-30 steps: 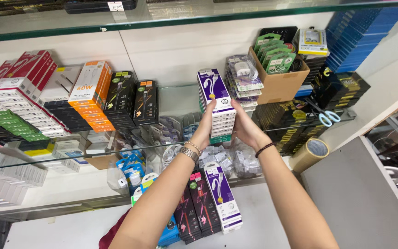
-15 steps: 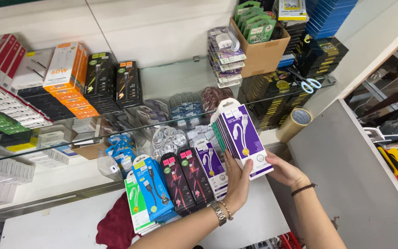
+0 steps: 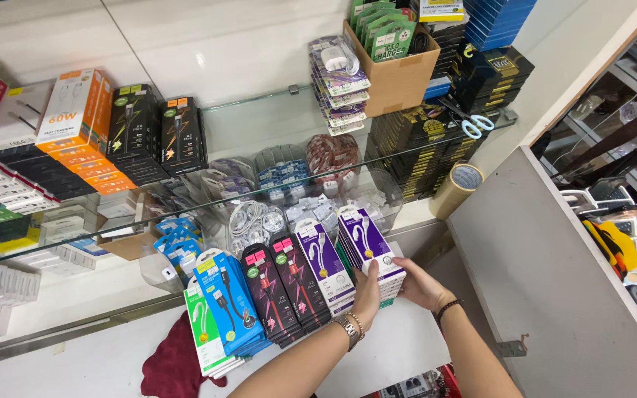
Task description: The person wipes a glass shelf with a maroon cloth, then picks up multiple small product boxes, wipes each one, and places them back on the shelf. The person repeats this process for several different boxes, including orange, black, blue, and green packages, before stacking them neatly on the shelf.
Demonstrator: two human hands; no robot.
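Observation:
Both my hands grip a stack of purple-and-white cable boxes (image 3: pixel 366 247) that rests upright on the white lower shelf (image 3: pixel 407 346). My left hand (image 3: pixel 366 295), with a watch at the wrist, presses the stack's left side. My right hand (image 3: pixel 419 284), with a dark bracelet, holds its right side. The stack stands at the right end of a row: another purple-and-white stack (image 3: pixel 324 264), black-and-pink boxes (image 3: pixel 283 291), blue boxes (image 3: pixel 226 301) and green-and-white boxes (image 3: pixel 202 332).
A glass shelf (image 3: pixel 245 110) above carries orange, black and white boxes, a cardboard box (image 3: pixel 396 70) and scissors (image 3: pixel 475 125). A tape roll (image 3: pixel 457 188) sits by a grey panel (image 3: pixel 554 280) on the right. A dark red cloth (image 3: pixel 171 365) lies low left.
The stack of purple-and-white boxes came down from the glass shelf to the lower shelf, at the right end of the row. Both hands followed it down.

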